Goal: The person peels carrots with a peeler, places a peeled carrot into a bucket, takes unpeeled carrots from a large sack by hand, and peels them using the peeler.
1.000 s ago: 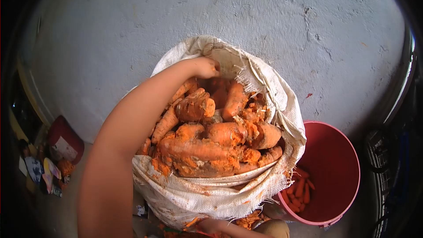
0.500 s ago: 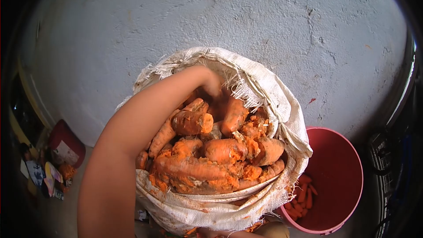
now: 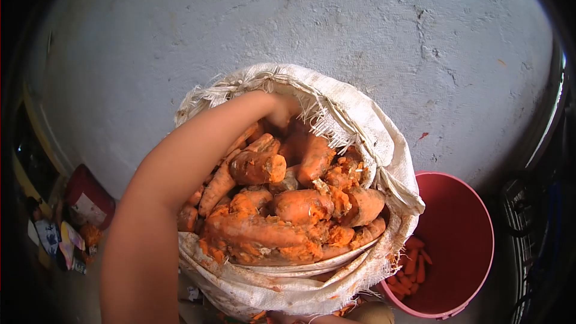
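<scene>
My left arm comes up from the lower left and bends over a white woven sack (image 3: pixel 393 144) with a frayed, folded-back mouth. Down in the far part of the sack is my left hand (image 3: pixel 287 111); its fingers are hidden among the contents. Large carrots (image 3: pixel 303 205) fill the sack, many broken, mushy and stained brown. One stubby carrot (image 3: pixel 258 167) with a cut-looking end lies just below my left wrist. At the bottom edge a strip of skin shows beneath the sack, but my right hand itself is out of sight.
To the right of the sack stands a red bucket (image 3: pixel 459 228) with several small carrots (image 3: pixel 414 270) inside. A rough grey-blue wall (image 3: pixel 336 24) rises behind. On the left are a dark red container (image 3: pixel 90 195) and a pile of mixed wrappers (image 3: pixel 66 243).
My left hand has shifted slightly left and deeper within the sack, and my forearm has moved left. The sack and its carrots appear a little further left; the bucket is unchanged.
</scene>
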{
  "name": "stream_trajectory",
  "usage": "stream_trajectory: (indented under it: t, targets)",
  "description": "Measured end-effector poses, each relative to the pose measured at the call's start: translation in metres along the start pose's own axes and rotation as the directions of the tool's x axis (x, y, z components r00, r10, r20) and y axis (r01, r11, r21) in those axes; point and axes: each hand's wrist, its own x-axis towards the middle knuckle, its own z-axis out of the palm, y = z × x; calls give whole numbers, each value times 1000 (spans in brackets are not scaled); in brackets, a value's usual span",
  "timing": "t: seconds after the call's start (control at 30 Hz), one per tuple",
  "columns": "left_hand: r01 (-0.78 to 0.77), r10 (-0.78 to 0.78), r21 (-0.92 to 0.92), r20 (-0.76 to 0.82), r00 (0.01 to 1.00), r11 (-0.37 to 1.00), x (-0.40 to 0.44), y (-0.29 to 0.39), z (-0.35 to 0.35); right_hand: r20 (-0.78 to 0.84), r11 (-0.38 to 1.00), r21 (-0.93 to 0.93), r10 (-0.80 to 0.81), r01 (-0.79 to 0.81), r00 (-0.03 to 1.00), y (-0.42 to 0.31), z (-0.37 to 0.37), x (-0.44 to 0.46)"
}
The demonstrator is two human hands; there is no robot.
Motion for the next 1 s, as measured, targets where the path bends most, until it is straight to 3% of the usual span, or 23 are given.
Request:
stream_trajectory:
  t: [0.07,0.27,0.37,0.53,0.67,0.73,1.0]
  targets:
    - [-59,70,285,-29,997,957,12,-4,7,-9,1000,-2,4,-4,1000,0,-2,0]
    - [137,-146,119,74,987,983,11,7,1,-19,1000,-3,9,-9,1000,1,-6,-1]
    - [108,-108,10,58,992,994,-3,18,-8,-21,1000,-1,7,-7,1000,1,-6,0]
    - [95,-116,121,178,977,988,5,20,-9,-28,1000,-9,5,-6,1000,1,-6,0]
    - [69,-63,-102,62,996,992,27,1,12,-46,1000,-1,1,-1,999,1,-9,-3]
    - [-33,17,217,76,997,976,48,-9,22,-52,1000,-2,-3,3,999,2,-10,-3]
    - [28,-57,165,175,983,986,39,2,15,-59,1000,-5,-13,13,998,0,-9,-3]
